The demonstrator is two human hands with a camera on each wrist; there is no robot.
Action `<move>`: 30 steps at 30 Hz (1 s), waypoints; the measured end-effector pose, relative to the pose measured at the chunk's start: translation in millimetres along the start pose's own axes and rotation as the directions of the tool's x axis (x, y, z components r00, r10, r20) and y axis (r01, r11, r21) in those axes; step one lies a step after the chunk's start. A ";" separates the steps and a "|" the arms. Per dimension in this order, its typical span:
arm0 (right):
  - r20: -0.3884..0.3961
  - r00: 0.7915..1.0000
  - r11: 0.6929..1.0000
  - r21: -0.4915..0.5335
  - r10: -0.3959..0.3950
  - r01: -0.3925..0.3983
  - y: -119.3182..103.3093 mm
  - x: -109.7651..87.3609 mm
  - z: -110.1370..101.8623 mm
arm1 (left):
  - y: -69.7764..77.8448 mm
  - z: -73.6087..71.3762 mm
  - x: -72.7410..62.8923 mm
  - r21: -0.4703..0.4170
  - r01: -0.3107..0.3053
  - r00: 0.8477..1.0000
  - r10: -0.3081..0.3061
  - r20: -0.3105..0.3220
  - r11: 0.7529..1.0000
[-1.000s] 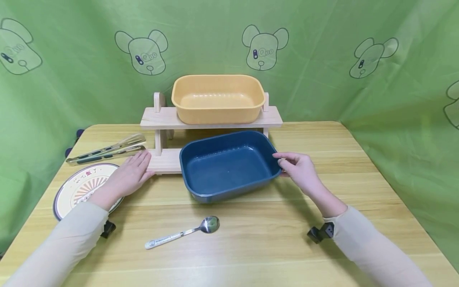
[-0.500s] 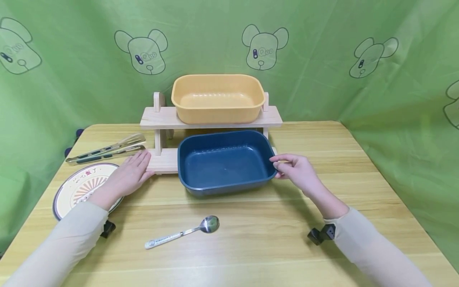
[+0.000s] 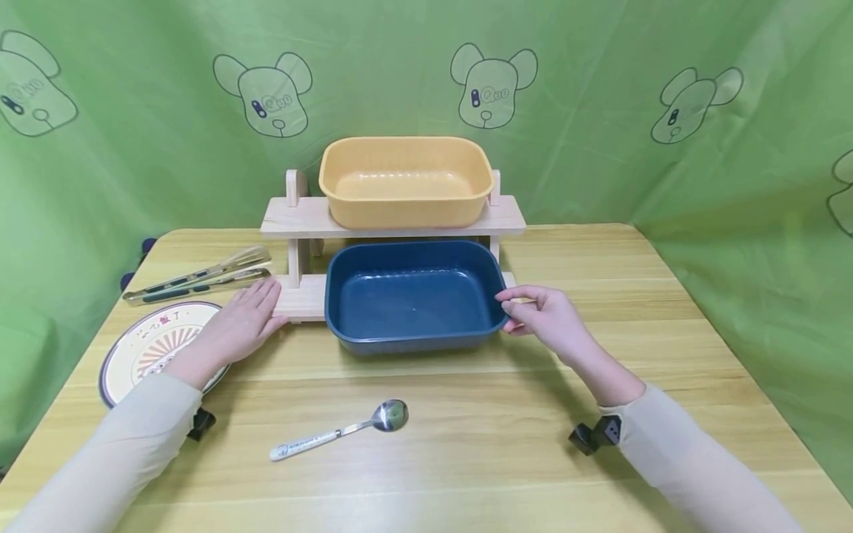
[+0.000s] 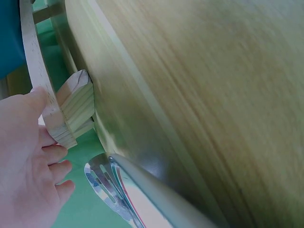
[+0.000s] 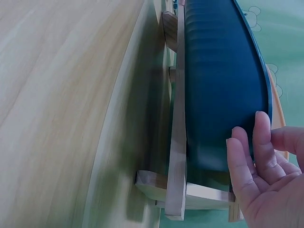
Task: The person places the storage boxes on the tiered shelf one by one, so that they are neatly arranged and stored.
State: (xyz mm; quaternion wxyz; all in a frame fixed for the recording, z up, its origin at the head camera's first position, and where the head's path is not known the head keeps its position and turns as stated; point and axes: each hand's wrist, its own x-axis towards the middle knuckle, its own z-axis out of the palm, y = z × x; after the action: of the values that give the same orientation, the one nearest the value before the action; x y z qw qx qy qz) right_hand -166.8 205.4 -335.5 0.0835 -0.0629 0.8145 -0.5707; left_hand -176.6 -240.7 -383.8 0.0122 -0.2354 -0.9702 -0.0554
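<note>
A blue rectangular storage bin sits on the lower tier of a wooden two-tier rack, its front overhanging the board. My right hand holds the bin's right end at the rim; in the right wrist view several fingers lie along the outer wall. My left hand rests against the left end of the lower board with its fingers stretched out. From the left wrist, the thumb shows on the board's front edge, with the other fingers beyond its end. On the upper tier stands a yellow bin.
Metal tongs and a round patterned plate lie left of the rack, the plate partly under the left forearm. A spoon with a white handle lies in front. Green printed cloth hangs behind the table.
The blue bin has turned from a slant to nearly square with the rack and moved back and left onto the lower tier. My right hand followed it slightly left; the left stayed put.
</note>
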 end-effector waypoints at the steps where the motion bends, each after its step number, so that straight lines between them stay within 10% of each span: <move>1: -0.001 1.000 1.000 -0.001 0.000 0.000 -0.2 0.4 0.5 | -0.2 0.3 0.2 0.001 0.001 1.000 -0.001 0.000 1.000; 30: 0.016 1.000 1.000 -0.008 -0.007 0.007 0.0 4.4 3.0 | -1.5 1.7 -0.4 0.009 0.002 1.000 -0.002 -0.006 1.000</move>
State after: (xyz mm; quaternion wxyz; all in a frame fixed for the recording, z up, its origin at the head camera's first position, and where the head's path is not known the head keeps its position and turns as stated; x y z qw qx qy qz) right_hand -170.4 201.8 -336.8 0.0875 -0.0706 0.8159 -0.5671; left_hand -176.9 -242.0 -385.7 0.0160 -0.2344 -0.9706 -0.0515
